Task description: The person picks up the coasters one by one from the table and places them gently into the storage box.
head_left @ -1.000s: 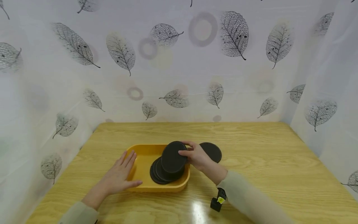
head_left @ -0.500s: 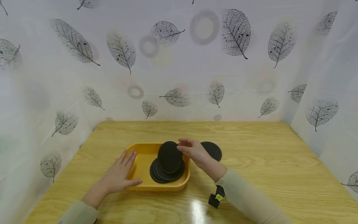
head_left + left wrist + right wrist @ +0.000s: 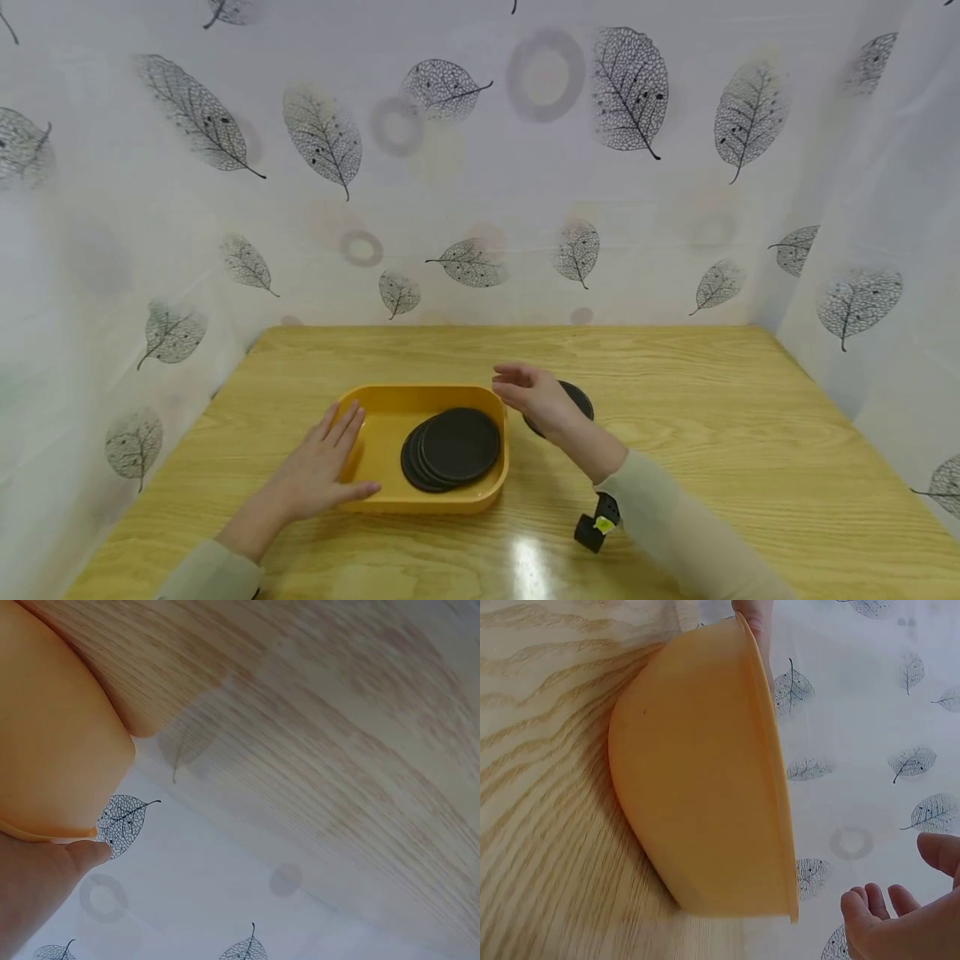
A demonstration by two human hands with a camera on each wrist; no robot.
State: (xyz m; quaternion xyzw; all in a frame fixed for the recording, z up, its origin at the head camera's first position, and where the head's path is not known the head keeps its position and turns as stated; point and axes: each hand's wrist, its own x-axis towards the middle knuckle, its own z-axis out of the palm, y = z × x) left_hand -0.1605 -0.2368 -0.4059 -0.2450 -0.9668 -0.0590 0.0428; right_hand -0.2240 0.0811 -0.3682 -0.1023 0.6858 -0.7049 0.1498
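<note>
A yellow-orange plastic tray (image 3: 382,425) stands on the wooden table, several round black coasters (image 3: 460,446) stacked unevenly in its right half. My left hand (image 3: 318,471) rests on the tray's left rim with its fingers spread and straight. In the left wrist view, its thumb lies at the rim. Just beyond the tray's right rim, my right hand (image 3: 546,407) hovers with loosely bent fingers and holds nothing. Partly hidden behind it, another black coaster (image 3: 579,402) lies on the table. The right wrist view has the tray's outer wall (image 3: 697,780), with fingers and thumb apart from it.
Wooden tabletop (image 3: 712,433) extends on both sides of the tray. White sheeting (image 3: 480,183) printed with leaves hangs behind and along the sides. A black wrist device (image 3: 596,525) with a yellow-green mark hangs below the right sleeve.
My right hand let go of a coaster, which tipped down flat onto the stack in the tray. That hand then drew back to the right. My left hand stayed in place.
</note>
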